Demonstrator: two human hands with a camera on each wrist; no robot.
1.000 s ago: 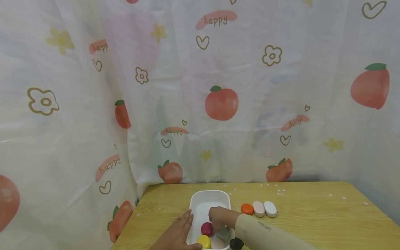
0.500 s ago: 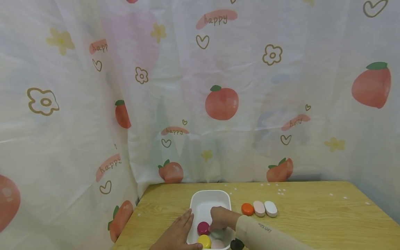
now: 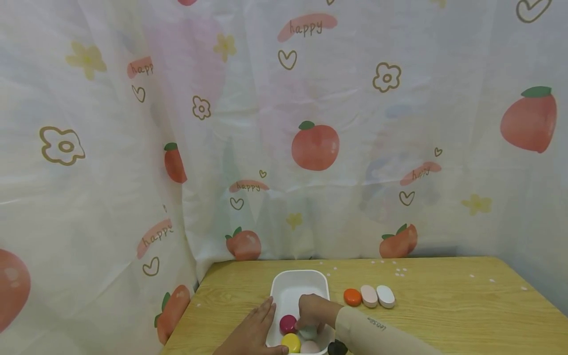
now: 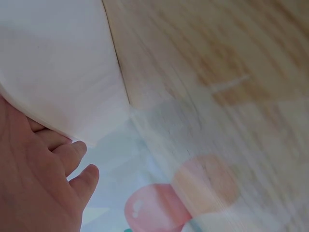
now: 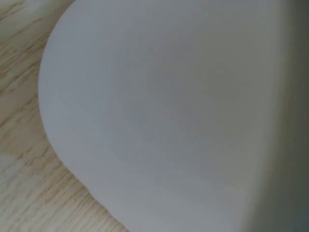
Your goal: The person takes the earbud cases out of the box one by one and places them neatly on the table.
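Observation:
In the head view, a white tray (image 3: 280,291) stands on the table near me. My left hand (image 3: 254,328) holds its left side, fingers along the outer wall and thumb over the near rim by a yellow round piece (image 3: 291,342). My right hand (image 3: 316,310) reaches into the tray with curled fingers, gripping a pale grey-green round piece (image 3: 308,333), partly hidden. A maroon round piece (image 3: 288,324) touches its left side; a pale pink piece (image 3: 309,347) lies below. The left wrist view has my left fingers (image 4: 72,154) against the tray wall (image 4: 63,72).
Right of the tray, an orange round piece (image 3: 352,297), a pale pink oval piece (image 3: 369,296) and a white oval piece (image 3: 386,297) stand in a row on the wooden table (image 3: 443,310). A dark object (image 3: 337,347) lies by my right sleeve. A printed curtain (image 3: 355,207) hangs behind.
The maroon piece has shifted slightly left in the tray, and the grey-green piece has moved left beside it under my right hand. My left hand stays at the tray.

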